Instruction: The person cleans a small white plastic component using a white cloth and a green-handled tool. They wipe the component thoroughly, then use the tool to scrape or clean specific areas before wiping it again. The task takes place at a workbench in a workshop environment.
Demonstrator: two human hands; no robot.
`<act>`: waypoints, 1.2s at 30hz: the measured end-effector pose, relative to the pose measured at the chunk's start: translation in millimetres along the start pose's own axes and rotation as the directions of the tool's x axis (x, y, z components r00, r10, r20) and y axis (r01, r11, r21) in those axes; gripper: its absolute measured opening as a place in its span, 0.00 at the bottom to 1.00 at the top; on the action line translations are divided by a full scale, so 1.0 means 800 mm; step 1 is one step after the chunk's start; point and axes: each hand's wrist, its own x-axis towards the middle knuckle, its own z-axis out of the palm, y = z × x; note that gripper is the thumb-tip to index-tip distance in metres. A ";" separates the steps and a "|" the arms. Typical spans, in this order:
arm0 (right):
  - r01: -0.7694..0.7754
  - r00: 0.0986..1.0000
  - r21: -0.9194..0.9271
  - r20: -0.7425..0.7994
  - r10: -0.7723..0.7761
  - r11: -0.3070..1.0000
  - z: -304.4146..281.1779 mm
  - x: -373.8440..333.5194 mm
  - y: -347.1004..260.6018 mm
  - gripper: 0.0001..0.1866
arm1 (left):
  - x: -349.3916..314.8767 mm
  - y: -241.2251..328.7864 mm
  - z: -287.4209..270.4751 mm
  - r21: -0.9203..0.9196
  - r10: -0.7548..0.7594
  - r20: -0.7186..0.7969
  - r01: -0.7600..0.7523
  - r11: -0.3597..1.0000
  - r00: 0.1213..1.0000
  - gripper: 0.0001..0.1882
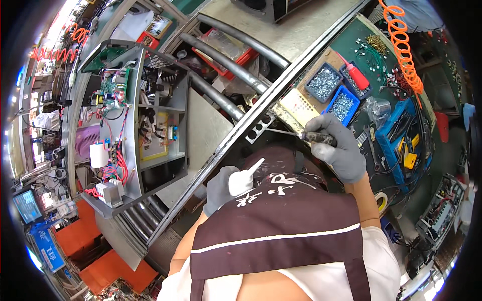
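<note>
My left hand point(217, 193), in a grey glove, is closed round a white squeeze bottle point(241, 182) in front of my apron. The bottle's thin nozzle points up and to the right. In my right hand point(345, 153), also gloved in grey, is a screwdriver with a dark handle point(320, 138). Its shaft reaches left toward a small metal plate with round cutouts point(259, 129) at the rail's edge; whether the tip touches the plate I cannot tell. Just beyond the screwdriver lies a cream block with rows of holes point(300, 107).
Bins of small metal fasteners, one bright blue point(330, 109), stand on the right bench near a red bottle point(357, 78). A blue tool tray point(396, 173) lies farther right, below an orange coiled hose point(400, 45). Left of the rail point(221, 153) stands an open metal chassis point(133, 150) with wiring.
</note>
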 end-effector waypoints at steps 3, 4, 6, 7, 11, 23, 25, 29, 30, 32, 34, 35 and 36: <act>0.033 0.999 0.038 -0.027 -0.032 0.999 0.016 -0.006 -0.002 0.16 | -0.006 -0.006 -0.001 0.081 -0.008 -0.008 0.009 0.997 1.000 0.24; 0.002 1.000 0.066 -0.020 0.000 0.998 0.016 -0.006 -0.002 0.15 | -0.007 -0.006 -0.003 0.092 -0.027 0.019 0.025 0.995 0.999 0.24; -0.062 0.998 0.120 -0.005 0.064 0.991 0.013 -0.004 -0.002 0.12 | -0.007 -0.004 -0.008 0.113 -0.063 0.076 0.054 0.992 0.995 0.24; -0.030 0.999 0.050 -0.041 0.032 0.998 0.015 -0.003 0.000 0.11 | -0.006 -0.002 -0.009 0.107 -0.042 0.055 0.036 0.994 0.998 0.24; 0.005 0.995 -0.109 -0.101 -0.016 0.994 0.023 0.001 0.001 0.09 | -0.004 0.001 -0.010 0.109 0.040 0.012 -0.041 0.993 0.999 0.24; 0.020 1.000 -0.198 -0.006 -0.022 0.980 0.023 0.009 -0.005 0.07 | 0.001 0.002 -0.012 0.121 -0.069 0.121 0.055 0.991 0.990 0.20; 0.030 1.000 -0.222 0.014 -0.028 0.975 0.024 0.010 -0.003 0.07 | 0.002 0.005 -0.014 0.136 -0.087 0.138 0.069 0.988 0.987 0.20; 0.003 0.997 -0.230 0.070 0.014 0.973 0.029 0.014 -0.001 0.08 | 0.009 0.009 -0.018 0.181 -0.125 0.216 0.086 0.980 0.968 0.20; -0.014 0.996 -0.221 0.087 0.034 0.975 0.030 0.015 -0.001 0.08 | 0.010 0.008 -0.019 0.188 -0.127 0.246 0.082 0.979 0.961 0.20; -0.054 0.985 -0.315 0.138 0.102 0.948 0.034 0.018 0.000 0.08 | 0.009 0.007 -0.018 0.205 -0.092 0.239 0.042 0.978 0.967 0.21; -0.043 0.983 -0.346 0.152 0.101 0.937 0.037 0.021 0.004 0.08 | 0.011 0.008 -0.019 0.232 -0.121 0.256 0.061 0.971 0.959 0.21; -0.015 0.988 -0.330 0.142 0.065 0.944 0.038 0.023 0.011 0.08 | 0.013 0.009 -0.019 0.251 -0.168 0.276 0.098 0.963 0.946 0.21; 0.015 0.991 -0.315 0.133 0.029 0.949 0.039 0.024 0.015 0.09 | 0.014 0.010 -0.019 0.271 -0.214 0.295 0.133 0.953 0.931 0.21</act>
